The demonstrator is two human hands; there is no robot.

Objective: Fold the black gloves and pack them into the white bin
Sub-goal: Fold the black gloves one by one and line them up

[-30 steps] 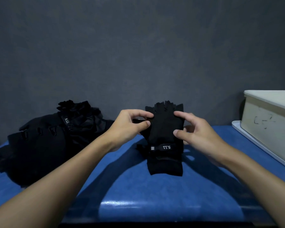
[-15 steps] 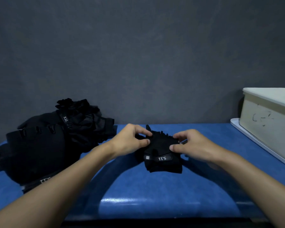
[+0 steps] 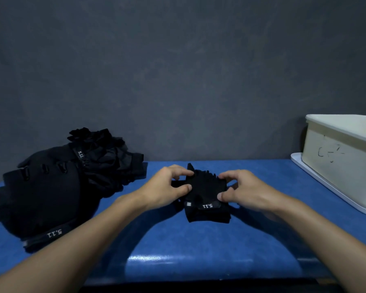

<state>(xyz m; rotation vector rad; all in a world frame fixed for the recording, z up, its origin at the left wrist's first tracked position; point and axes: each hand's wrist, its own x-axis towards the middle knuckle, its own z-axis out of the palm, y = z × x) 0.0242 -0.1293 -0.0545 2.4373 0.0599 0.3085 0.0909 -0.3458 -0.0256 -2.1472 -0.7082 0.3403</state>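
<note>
Dim, soft-focus, wide-angle edge warping

From my remote station I see a dull, dark grey wall (image 3: 178, 70) filling the upper half of the frame, and below it a blue tabletop (image 3: 199, 240) bearing a pale glare (image 3: 150, 258) at lower centre.

Folded glove (image 3: 206, 215) is showing "5.11" upside down on its wrist strap. Glove pile (image 3: 47, 197) is showing "5.11" twice, on two straps. White bin (image 3: 347, 176) is carrying a dark scribble, unreadable.
</note>
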